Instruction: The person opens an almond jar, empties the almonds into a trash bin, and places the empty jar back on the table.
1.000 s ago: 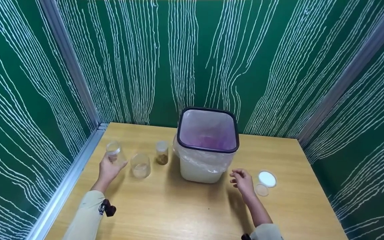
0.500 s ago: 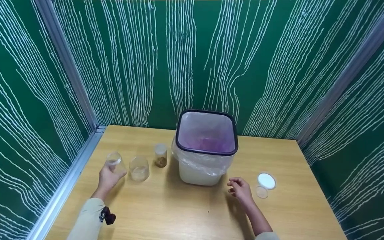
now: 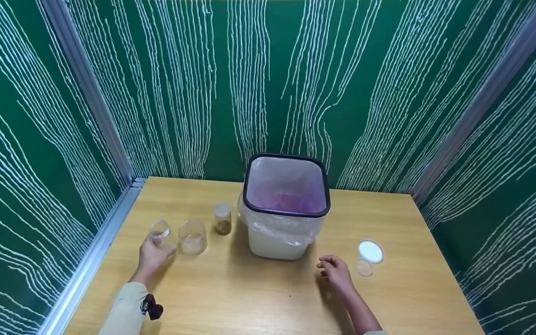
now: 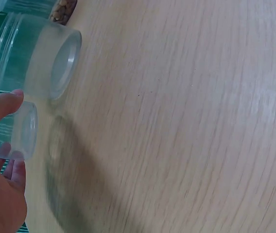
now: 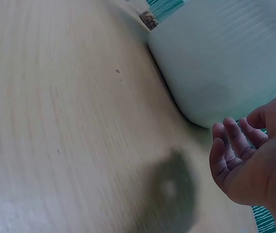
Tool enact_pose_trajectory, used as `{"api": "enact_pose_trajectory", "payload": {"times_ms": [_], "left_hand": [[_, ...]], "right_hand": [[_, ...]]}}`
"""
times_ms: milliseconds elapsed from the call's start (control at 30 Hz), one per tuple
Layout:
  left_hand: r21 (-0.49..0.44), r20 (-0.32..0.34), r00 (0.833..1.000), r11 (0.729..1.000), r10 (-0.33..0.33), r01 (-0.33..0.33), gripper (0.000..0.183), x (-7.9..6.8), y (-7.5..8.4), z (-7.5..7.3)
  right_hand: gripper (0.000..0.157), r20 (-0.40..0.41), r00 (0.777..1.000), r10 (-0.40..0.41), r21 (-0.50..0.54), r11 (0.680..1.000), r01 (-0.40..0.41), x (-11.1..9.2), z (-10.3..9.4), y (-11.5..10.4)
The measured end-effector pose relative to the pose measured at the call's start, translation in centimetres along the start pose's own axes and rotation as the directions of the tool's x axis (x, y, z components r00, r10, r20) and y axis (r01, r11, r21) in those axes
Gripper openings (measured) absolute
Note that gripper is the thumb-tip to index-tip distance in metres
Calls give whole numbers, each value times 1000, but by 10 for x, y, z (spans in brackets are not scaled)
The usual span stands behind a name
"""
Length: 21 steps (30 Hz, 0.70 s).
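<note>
My left hand [image 3: 153, 256] grips a small clear plastic jar [image 3: 163, 236] round its side, thumb on one side and fingers on the other. In the left wrist view the lower end of this jar [image 4: 26, 130] shows past the thumb. Right beside it stands a wider clear jar [image 3: 192, 242], uncapped. A slim clear jar [image 3: 223, 223] with brown nut-like pieces at its bottom stands farther right. My right hand [image 3: 335, 272] hovers over the table with loosely curled fingers and holds nothing; in the right wrist view its palm [image 5: 254, 170] shows bare.
A white bin [image 3: 277, 242] with a black rim and a clear liner stands at the back middle; something pinkish shows inside. To its right lie a white round lid [image 3: 371, 251] and a smaller clear lid [image 3: 364, 267]. Green walls [image 3: 286, 83] border the wooden table [image 3: 249, 302].
My left hand has come slightly lower and nearer to me with the small jar, closer to the wider jar. The right hand has drifted a little toward me. The head view has shifted slightly.
</note>
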<state>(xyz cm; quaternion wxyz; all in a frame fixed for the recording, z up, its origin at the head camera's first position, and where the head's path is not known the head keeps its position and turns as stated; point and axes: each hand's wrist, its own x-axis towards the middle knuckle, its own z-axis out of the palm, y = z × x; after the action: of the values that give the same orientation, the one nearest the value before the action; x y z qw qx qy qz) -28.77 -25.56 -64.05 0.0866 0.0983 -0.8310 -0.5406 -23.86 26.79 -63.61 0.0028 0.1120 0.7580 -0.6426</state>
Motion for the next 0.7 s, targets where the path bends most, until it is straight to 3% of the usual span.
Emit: {"api": "enact_pose_trajectory", "payload": {"times_ms": [167, 433, 700], "left_hand": [[-21, -11, 1000, 1000, 7, -7, 62, -1, -2, 6], [-126, -8, 998, 991, -56, 54, 67, -6, -11, 13], [-136, 22, 998, 988, -64, 66, 71, -9, -17, 15]], "right_hand": [[21, 7, 1000, 29, 45, 999, -29, -1, -2, 4], [21, 11, 999, 50, 41, 998, -50, -5, -4, 8], [20, 16, 998, 60, 44, 997, -61, -9, -4, 14]]}}
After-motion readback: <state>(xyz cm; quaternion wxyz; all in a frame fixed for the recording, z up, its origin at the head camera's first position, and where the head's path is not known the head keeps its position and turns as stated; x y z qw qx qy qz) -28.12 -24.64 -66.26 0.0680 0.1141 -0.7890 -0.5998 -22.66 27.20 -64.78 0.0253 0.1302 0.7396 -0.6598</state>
